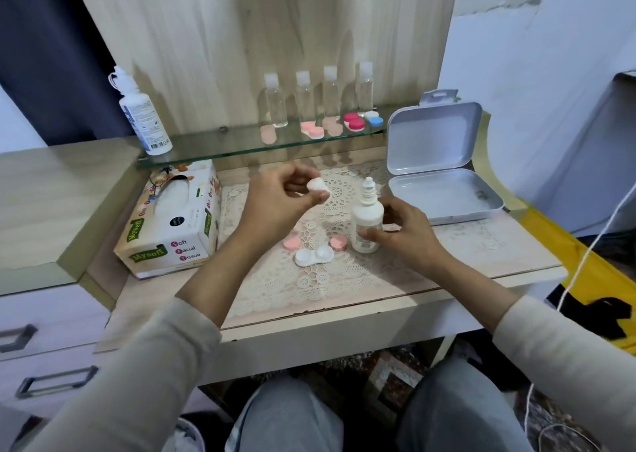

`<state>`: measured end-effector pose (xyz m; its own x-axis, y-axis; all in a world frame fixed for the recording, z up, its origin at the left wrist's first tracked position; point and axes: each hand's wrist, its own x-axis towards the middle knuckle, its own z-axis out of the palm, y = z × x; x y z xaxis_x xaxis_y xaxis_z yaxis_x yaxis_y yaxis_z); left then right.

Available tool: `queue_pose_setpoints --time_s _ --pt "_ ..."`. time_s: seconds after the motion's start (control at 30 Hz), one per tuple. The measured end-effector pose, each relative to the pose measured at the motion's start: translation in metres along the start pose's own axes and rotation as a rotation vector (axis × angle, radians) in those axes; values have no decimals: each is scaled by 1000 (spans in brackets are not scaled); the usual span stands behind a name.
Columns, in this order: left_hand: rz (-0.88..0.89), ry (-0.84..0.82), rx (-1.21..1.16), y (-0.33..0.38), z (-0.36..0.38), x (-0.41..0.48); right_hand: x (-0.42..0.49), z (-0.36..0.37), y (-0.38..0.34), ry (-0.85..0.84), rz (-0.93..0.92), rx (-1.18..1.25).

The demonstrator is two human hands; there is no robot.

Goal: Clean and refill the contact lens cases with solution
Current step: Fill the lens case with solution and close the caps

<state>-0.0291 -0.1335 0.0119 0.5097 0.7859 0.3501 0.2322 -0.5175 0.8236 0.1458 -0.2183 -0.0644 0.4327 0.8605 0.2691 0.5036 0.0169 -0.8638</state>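
The white lens case (315, 257) lies open on the lace mat (309, 289), both wells facing up, near the front middle of the desk (499, 248). Its two pink lids sit just behind it, the left lid (292, 244) and the right lid (339, 243), one at each end of the case.

Just right of the right lid, the small solution bottle (366, 224) stands upright on the mat with its nozzle bare. Your right hand (402, 231) is wrapped round the bottle's lower body, thumb at the front and fingers behind (a pale pink scrap shows by those fingers, too hidden to tell what it is). Your left hand (282, 200) is raised above the mat, behind the case, its thumb and fingertips pinching a small white cap (318, 187).

To the left, a tissue box (172, 224) rests at the mat's edge. To the right, behind the bottle, an open white tin (440, 162) stands with its lid tilted up.

Above, a glass shelf (213, 145) carries four clear bottles (304, 97) in a row. In front of them lie a pink lens case (312, 130), a red and white lens case (355, 121) and a blue and white lens case (374, 117). A large solution bottle (142, 114) stands at the shelf's left end.
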Motion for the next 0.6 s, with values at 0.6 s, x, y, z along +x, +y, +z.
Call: queue_pose_setpoints --time_s 0.6 --pt "142 -131 85 27 42 33 1 1 1 5 11 58"
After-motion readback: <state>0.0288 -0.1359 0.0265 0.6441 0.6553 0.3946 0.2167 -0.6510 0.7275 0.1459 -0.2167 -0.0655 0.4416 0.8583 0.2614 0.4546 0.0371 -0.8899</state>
